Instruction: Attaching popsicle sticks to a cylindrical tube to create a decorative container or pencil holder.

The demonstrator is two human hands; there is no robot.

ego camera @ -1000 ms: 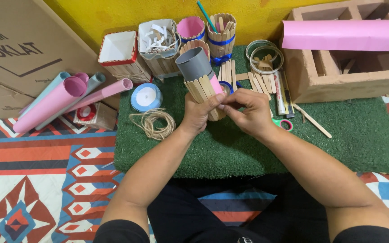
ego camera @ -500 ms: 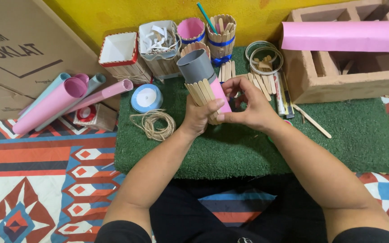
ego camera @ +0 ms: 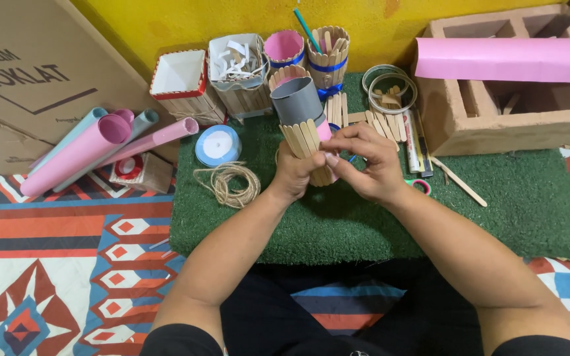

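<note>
The green turf mat (ego camera: 496, 204) lies in front of me with the concrete block (ego camera: 496, 125) at its far right, a pink paper roll (ego camera: 516, 59) resting across that block. Over the mat's middle I hold the grey tube (ego camera: 296, 102), tilted and partly clad in wooden sticks (ego camera: 301, 138): my left hand (ego camera: 295, 175) is closed around its lower end, and my right hand (ego camera: 371, 161) pinches the sticks on its side. A coil of twine (ego camera: 227, 184) and a spool of pale blue ribbon (ego camera: 218, 145) sit just left of my hands.

Both hands (ego camera: 338, 168) hold the stick-clad tube (ego camera: 305, 128) above the mat (ego camera: 529, 204), twine coil (ego camera: 227, 183) to its left.
</note>
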